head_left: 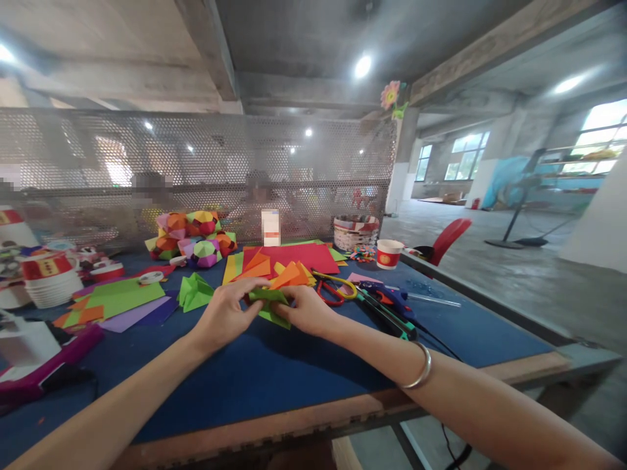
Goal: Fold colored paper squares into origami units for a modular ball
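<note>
A folded piece of green paper [274,313] is held between my two hands over the blue tabletop. My left hand [230,310] pinches its left side, and my right hand [309,309] grips the right side, partly covering the folds. Just behind the hands lie orange folded paper pieces [294,274] on a stack of red paper [308,256]. To the left of my left hand stands another folded green paper piece [194,294]. Scissors with red and yellow handles [337,288] lie beyond my right hand.
At the right lie a black-and-green utility knife [386,314] and a blue glue gun [389,295], near a paper cup [389,254] and a woven basket [355,234]. Colourful paper balls [196,238], loose paper sheets [127,300] and stacked cups [51,281] occupy the left. A perforated metal screen [304,163] stands behind.
</note>
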A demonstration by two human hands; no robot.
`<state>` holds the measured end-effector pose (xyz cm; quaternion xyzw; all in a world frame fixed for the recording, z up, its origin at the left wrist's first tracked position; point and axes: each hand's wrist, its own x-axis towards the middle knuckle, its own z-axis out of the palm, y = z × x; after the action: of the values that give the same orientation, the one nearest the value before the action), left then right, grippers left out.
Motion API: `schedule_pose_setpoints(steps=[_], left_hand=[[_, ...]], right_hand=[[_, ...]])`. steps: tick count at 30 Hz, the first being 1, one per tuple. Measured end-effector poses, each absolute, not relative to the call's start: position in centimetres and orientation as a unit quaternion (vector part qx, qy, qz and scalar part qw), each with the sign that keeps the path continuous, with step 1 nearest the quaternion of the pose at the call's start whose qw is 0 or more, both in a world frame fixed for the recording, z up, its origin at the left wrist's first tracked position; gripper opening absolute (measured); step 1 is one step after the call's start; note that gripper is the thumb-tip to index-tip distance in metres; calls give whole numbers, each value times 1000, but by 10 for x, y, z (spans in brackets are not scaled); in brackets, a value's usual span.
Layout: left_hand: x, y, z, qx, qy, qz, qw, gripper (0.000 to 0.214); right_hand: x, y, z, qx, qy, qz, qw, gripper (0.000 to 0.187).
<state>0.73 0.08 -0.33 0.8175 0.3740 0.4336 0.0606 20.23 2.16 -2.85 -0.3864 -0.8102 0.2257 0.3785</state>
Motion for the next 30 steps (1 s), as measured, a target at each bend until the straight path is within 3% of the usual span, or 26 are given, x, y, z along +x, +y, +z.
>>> schedule_pose_setpoints(steps=[5,10,16,30], left_hand=[[6,2,-2,791,445,407,102,13],[7,8,0,693,492,470,237,18],[14,2,7,609,478,473,421,34],[15,4,5,718,499,358,328,26]], right_hand=[[199,20,-25,-396,-773,277,411,7],[194,13,-23,-387,-696,415,441,30],[193,14,-25,-362,-706,402,457,10],[199,21,-21,-418,-703,325,475,7]])
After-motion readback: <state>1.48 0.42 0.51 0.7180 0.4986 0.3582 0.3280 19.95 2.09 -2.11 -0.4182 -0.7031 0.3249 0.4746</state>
